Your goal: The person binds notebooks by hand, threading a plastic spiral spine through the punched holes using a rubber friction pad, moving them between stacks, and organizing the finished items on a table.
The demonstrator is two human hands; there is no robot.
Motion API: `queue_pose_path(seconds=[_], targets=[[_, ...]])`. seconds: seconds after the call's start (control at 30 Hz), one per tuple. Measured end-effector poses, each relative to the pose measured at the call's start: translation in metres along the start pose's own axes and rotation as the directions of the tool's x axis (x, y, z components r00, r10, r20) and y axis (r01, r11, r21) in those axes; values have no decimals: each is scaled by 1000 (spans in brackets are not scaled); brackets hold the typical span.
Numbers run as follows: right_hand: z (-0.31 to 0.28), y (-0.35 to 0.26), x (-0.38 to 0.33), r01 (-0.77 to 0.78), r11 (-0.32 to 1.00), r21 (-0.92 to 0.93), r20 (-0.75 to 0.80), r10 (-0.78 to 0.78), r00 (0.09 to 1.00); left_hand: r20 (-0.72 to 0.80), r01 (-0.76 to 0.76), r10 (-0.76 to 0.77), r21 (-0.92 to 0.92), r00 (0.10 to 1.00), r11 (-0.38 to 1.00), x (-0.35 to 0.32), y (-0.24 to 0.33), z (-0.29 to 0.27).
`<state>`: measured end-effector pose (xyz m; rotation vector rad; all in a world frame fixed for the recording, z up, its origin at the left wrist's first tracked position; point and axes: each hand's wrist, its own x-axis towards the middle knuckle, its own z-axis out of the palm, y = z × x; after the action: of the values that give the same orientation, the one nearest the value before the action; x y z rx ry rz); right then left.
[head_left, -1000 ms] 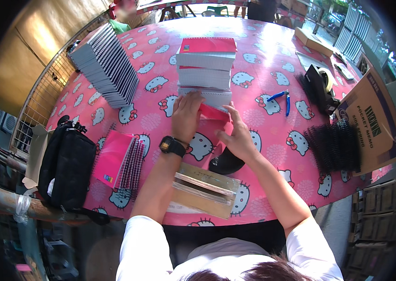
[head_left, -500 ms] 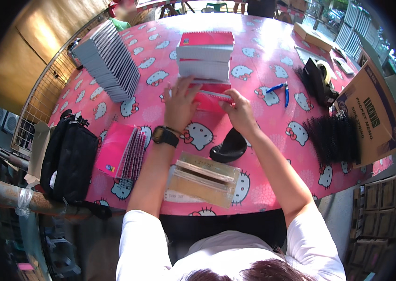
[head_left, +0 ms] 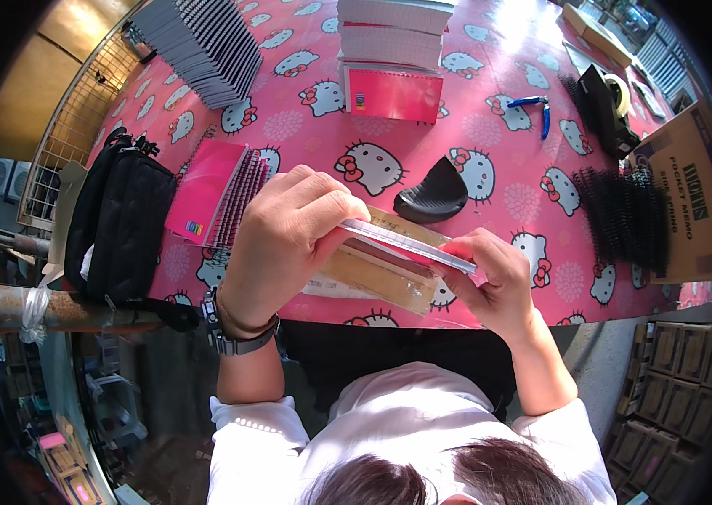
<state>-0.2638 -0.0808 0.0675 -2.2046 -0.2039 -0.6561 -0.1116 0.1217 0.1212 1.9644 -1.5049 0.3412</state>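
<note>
Between both hands is a thin unbound memo pad [head_left: 406, 241], held edge-up with a row of small holes along its white edge. My left hand [head_left: 284, 227] grips its left end, fingers curled over the top. At the other end, the thumb and fingers of my right hand [head_left: 495, 282] pinch it. Just beneath the pad lies a brown slotted block [head_left: 373, 282] wrapped in clear tape, partly hidden. Beyond it rests a black curved holder [head_left: 432, 195]. Farther off stands a stack of pink-covered pads [head_left: 394, 93]. Spiral-bound pink notebooks [head_left: 204, 189] lie left of my left hand.
A tall pile of spiral notebooks [head_left: 200, 50] stands far left, with a black bag [head_left: 124, 223] nearer. To the right are blue-handled cutters [head_left: 541, 109], a tape dispenser [head_left: 608, 109], black plastic spirals [head_left: 621, 219] and a cardboard box [head_left: 693, 194]. A patterned pink cloth [head_left: 289, 126] covers the table.
Both hands have come back toward me from the stack, bringing a pad above the brown block. The pad is now turned edge-up. The view has tilted nearer to my body.
</note>
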Motion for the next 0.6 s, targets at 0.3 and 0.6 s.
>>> queue_pose_path(seconds=[0.3,0.6], targets=[[15,6,-12,-33,998,60,-31,35,999,-117,244,-328,-452,938,858,-40,-10,28],[45,15,-18,-176,835,521,-146,290,946,-107,426,-803,-803,586,417,-62,19,107]])
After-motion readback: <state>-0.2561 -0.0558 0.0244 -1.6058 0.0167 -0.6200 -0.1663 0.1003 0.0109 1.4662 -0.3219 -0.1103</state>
